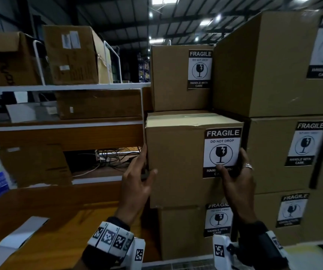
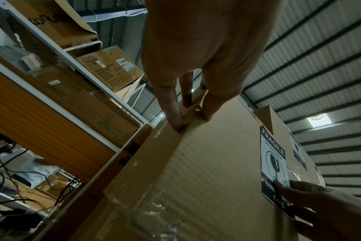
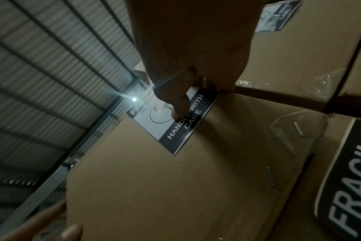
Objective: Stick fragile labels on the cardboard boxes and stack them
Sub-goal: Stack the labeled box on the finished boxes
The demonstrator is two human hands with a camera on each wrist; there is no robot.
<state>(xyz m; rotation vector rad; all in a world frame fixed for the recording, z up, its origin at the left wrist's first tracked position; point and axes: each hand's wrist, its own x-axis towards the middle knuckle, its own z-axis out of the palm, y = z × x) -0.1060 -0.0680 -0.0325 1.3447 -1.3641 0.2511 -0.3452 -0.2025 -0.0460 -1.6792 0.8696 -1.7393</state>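
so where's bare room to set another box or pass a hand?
Free: top of the held box, left of the upper labelled box; wooden table lower left, beside paper strips. Crowded: right stack hugs the right hand; left hand has shelf-side room.

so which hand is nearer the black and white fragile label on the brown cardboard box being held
Right. The right hand touches the fragile label, thumb pressing on it; the left hand grips the box's opposite left edge.

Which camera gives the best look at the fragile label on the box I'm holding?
The head view: the fragile label faces the camera, nearly all readable, only its bottom covered by the right hand. The left wrist view shows it slanted at the box's edge; the right wrist view shows it dim, partly hidden by the thumb.
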